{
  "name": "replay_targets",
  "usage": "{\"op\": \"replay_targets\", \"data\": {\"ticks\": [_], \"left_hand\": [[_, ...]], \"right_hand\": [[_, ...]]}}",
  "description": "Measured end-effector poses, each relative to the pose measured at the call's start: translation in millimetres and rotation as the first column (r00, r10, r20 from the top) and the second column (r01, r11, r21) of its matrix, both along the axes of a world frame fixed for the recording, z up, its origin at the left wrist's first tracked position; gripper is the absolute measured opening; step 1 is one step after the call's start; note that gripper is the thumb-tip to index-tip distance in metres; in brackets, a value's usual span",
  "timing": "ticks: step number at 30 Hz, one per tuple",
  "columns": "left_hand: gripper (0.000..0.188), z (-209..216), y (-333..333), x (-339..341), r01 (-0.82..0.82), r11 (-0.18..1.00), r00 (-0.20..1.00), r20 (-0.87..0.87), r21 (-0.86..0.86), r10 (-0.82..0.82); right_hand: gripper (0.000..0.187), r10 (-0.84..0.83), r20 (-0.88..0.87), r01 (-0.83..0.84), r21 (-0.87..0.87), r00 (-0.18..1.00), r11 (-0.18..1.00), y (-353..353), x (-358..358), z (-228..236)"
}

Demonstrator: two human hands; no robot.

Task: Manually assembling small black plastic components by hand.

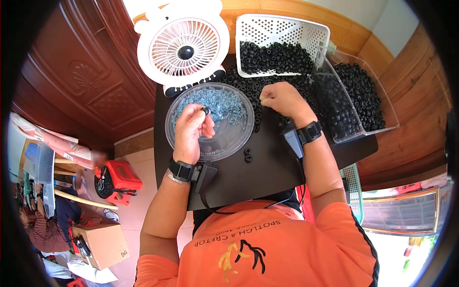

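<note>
My left hand (187, 136) is over the near left part of a clear round tray (169, 126). Pinched between its thumb and fingers is a small black ring (205, 110). Many tiny pale-blue clear pieces (217, 103) lie in the tray, mostly toward its far side. To the right, my right hand (286, 101) is closed in a pinch above loose black rings (258, 85) spread on the dark table (229, 184). Whatever its fingertips hold is too small to make out. A few stray rings (247, 155) lie just right of the tray.
A white animal-shaped fan (162, 62) stands behind the tray. Black rings fill a white perforated basket (282, 24) and a clear bin (387, 105) at the back right. Off to the left are a red stool (125, 177), a cardboard box (106, 244) and another person's striped sleeve (48, 234).
</note>
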State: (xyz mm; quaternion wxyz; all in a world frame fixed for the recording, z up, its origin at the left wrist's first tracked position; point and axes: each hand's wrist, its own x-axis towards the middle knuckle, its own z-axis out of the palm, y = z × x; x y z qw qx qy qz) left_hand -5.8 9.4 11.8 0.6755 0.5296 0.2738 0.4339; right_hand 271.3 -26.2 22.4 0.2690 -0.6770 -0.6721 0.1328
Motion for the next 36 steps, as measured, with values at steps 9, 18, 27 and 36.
{"op": "replay_targets", "data": {"ticks": [9,18,27,36], "left_hand": [[0.022,-1.4,2.1,-2.8,-0.004,1.0,1.0,-0.023,-0.021,0.003],[0.019,-4.1,3.9,-0.1,0.019,0.999,0.999,-0.041,-0.042,-0.021],[0.019,-4.0,3.1,-0.2,0.014,0.999,0.998,-0.057,-0.033,-0.016],[0.02,-3.1,1.4,1.5,0.012,0.999,0.997,-0.071,-0.04,-0.015]], "right_hand": [[0.011,-0.025,0.163,0.043,-0.106,0.986,0.993,-5.3,-13.7,6.8],[0.012,-0.008,0.282,0.01,-0.005,0.959,1.0,0.1,-11.8,-6.8],[0.009,-0.142,0.277,0.112,0.119,0.95,0.986,-10.9,-3.9,15.0],[0.014,-0.027,0.442,0.044,-0.027,0.897,0.999,0.1,-9.0,-8.1]]}}
